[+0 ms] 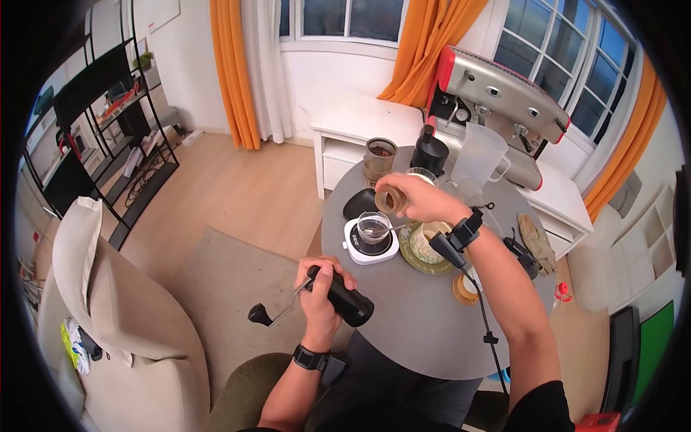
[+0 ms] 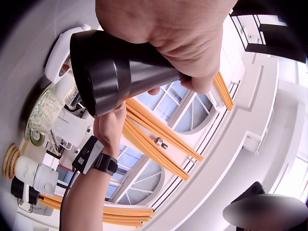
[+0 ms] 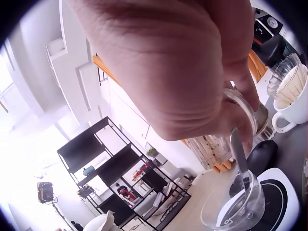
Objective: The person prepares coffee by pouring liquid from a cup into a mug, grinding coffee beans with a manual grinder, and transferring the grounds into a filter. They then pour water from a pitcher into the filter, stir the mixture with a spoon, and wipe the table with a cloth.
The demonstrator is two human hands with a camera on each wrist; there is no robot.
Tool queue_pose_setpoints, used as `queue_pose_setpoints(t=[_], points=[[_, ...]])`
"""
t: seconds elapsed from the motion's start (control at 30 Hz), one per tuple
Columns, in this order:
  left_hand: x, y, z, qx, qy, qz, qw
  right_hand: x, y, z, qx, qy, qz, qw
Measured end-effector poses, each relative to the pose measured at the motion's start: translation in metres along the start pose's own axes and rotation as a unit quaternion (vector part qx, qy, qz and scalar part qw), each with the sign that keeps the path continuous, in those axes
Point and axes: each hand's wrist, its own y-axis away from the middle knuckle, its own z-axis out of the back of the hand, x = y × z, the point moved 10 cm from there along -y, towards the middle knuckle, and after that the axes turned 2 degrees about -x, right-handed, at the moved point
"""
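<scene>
- Head view, lower centre: the left hand point(image 1: 320, 299) grips the grinder point(image 1: 350, 302), its fingers wrapped round the black body, which tilts off the near left edge of the desk point(image 1: 425, 338); the crank point(image 1: 272, 315) sticks out toward the lower left.
- Head view, centre: the right hand point(image 1: 426, 198) holds a jar point(image 1: 389, 201) with curled fingers, its round end toward the camera.
- Head view, just below the jar: a glass cup point(image 1: 371, 225) stands on a white scale point(image 1: 389, 253), a spoon point(image 1: 396, 228) leaning in it. To its right a bowl point(image 1: 426, 245) sits on a green plate point(image 1: 430, 268).
- Head view, upper right: a clear pitcher point(image 1: 479, 155) stands before the espresso machine point(image 1: 497, 93).
- Left wrist view: the grinder slants across the upper centre under the left hand. A white container point(image 2: 30, 172) marked "Coffee" is at lower left.
- Right wrist view: the right hand fills the top, fingers round the tilted jar, brown specks on its glass. The cup and spoon are at lower right; a white mug point(image 3: 294, 110) stands at the right edge.
</scene>
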Motion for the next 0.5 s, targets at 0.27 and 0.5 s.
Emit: queue_pose_setpoints(t=[0.27,0.5], points=[[0.001,0.005,-0.003,0.003,0.008,0.013,1.0,-0.005,-0.009,-0.023,0.055,0.105,-0.037,0.992],[0.003,0.004,-0.004,0.004,0.011,0.016,1.0,-0.001,-0.01,-0.028,0.064,0.136,-0.046,0.988]])
